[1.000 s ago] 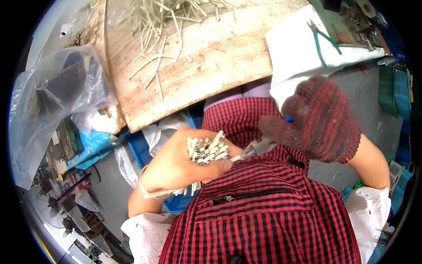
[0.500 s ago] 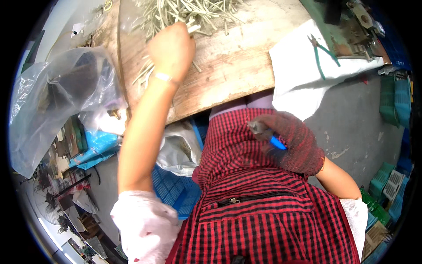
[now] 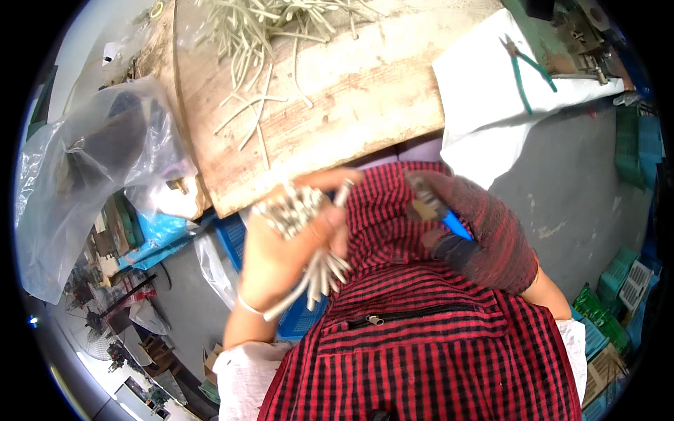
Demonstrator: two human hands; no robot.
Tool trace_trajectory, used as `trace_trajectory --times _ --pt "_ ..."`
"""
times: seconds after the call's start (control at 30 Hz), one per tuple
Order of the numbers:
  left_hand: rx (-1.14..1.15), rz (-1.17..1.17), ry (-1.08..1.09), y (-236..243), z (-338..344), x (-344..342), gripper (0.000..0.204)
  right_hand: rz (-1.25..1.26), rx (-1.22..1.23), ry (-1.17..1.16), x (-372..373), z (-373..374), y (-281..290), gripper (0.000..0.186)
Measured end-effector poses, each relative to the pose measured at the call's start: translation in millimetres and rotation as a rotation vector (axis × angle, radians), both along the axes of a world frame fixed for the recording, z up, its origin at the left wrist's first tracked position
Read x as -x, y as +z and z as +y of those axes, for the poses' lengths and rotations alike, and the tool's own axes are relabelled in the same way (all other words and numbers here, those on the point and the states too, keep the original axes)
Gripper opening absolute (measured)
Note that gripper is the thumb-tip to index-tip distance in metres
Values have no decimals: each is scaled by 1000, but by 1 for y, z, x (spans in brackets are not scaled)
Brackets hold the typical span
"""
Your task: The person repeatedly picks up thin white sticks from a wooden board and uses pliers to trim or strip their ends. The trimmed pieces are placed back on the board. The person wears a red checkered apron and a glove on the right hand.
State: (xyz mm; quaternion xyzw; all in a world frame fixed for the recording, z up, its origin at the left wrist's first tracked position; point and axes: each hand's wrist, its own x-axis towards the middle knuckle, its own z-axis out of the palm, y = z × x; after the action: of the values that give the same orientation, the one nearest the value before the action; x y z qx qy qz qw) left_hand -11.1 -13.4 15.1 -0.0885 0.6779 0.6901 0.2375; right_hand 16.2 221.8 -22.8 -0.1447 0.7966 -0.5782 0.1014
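Over there, the left hand (image 3: 270, 256) clutches a bundle of pale strands (image 3: 291, 210). The gloved right hand (image 3: 488, 238) grips blue-handled pliers (image 3: 455, 224).

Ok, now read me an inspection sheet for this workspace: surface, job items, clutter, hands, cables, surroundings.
Surface: worn wooden tabletop, stained; pale strips heaped at its far end, a few loose nearer the front.
Job items: bundle of pale strips, blue-handled pliers.
Clutter: green-handled pliers on a white sheet; clear plastic bag at left.
Hands: bare left hand grips the bundle; gloved right hand holds the blue-handled pliers.
Cables: thin dark curve at left, possibly one.
Surroundings: grey floor, plastic baskets at right.
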Motion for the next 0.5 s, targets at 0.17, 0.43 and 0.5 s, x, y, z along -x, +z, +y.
trace_trajectory --times 0.17,0.43,0.5 --pt "-214 -104 133 7 7 -22 30 311 -589 90 19 -20 51 54" --pt "-255 -210 103 15 6 -11 25 425 -854 153 12 -16 63 55" --pt "-281 -283 53 17 1 -11 24 559 -912 219 14 -8 65 50"
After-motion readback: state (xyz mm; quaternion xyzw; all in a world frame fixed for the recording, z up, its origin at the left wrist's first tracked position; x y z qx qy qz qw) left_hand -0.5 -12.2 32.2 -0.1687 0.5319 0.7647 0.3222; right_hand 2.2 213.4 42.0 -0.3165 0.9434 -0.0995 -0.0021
